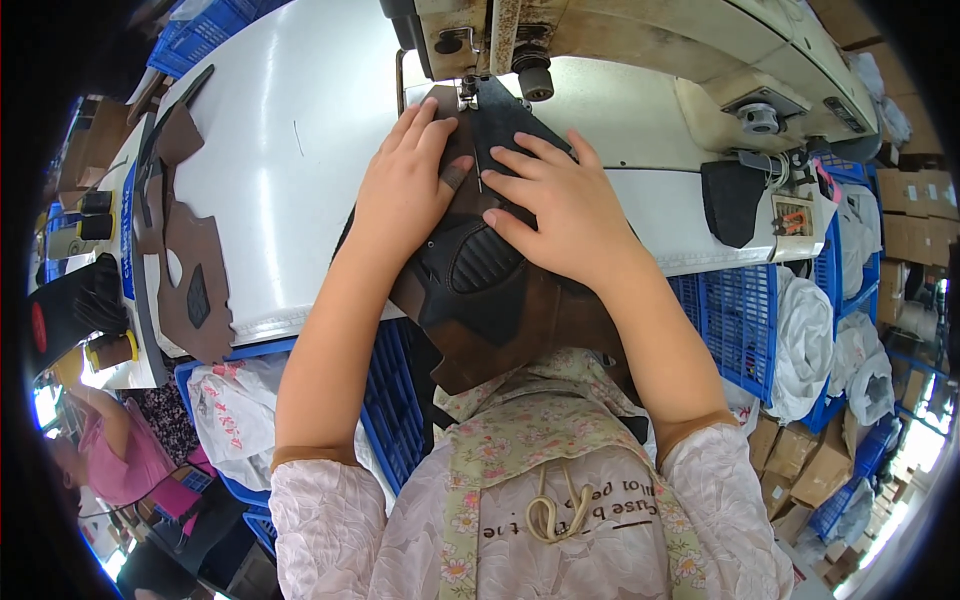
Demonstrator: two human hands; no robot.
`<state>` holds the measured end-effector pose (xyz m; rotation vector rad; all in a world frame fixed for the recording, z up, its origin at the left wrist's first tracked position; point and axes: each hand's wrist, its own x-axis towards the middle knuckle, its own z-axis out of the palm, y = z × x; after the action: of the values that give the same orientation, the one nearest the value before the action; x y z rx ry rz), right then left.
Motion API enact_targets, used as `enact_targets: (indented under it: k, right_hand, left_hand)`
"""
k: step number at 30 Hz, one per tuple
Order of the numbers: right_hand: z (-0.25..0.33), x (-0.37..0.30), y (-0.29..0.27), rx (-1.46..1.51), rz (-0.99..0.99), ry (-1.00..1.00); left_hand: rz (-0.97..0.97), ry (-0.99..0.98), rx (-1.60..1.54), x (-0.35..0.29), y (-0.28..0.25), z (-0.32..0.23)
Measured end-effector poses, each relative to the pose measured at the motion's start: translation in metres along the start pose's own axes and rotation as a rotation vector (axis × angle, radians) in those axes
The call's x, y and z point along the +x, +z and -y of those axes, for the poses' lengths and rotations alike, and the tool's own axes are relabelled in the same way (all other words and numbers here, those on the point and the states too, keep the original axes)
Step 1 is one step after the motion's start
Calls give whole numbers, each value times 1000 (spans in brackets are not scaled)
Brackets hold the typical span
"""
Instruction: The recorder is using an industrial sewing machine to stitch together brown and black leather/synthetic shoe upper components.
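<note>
Seen from the wearer's head, two bare hands lie on a brown leather-like piece (560, 325) at a sewing machine (640, 40). The piece lies on the white worktop (270, 200), its far end at the presser foot (467, 97) and its near end hanging over the edge toward the person's lap. The left hand (407, 180) lies mostly flat, fingers a little parted, their tips just short of the foot. The right hand (552, 195) is spread wider, across a black panel (505, 115) and the brown piece. Both appear to press rather than grip, with nothing pinched in either. A ribbed black patch (482, 258) sits on the brown piece, below the hands. The step in hand looks like guiding brown and black along their join for stitching; whether the needle is down cannot be told. The next move seems to call for steady, flat feeding with the edges lined up and fingertips clear of the foot. More cut brown pieces (195, 265) lie at the worktop's left.
</note>
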<state>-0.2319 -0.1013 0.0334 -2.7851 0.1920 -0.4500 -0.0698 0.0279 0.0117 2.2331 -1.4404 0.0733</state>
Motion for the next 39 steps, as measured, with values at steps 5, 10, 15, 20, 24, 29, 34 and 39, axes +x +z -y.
enact_targets:
  k: [5, 10, 15, 20, 24, 29, 34, 39]
  right_hand:
    - [3, 1, -4, 13, 94, 36]
    - [2, 0, -2, 24, 86, 16]
    - [-3, 0, 1, 37, 66, 3]
    - [-8, 3, 3, 32, 5, -14]
    - [-8, 6, 4, 22, 8, -25]
    - [0, 8, 0, -44, -83, -56]
    - [8, 2, -2, -2, -57, 18]
    - [6, -5, 4, 29, -114, 33]
  left_hand:
    - [-10, -4, 1, 1, 2, -1]
    - [-18, 3, -1, 0, 5, 2]
    - [-35, 18, -6, 2, 5, 3]
    - [-28, 7, -25, 6, 5, 3]
    - [-16, 3, -34, 8, 3, 5]
    - [-61, 26, 25, 6, 2, 5]
    - [73, -60, 88, -2, -19, -18]
    - [105, -56, 41, -19, -18, -13]
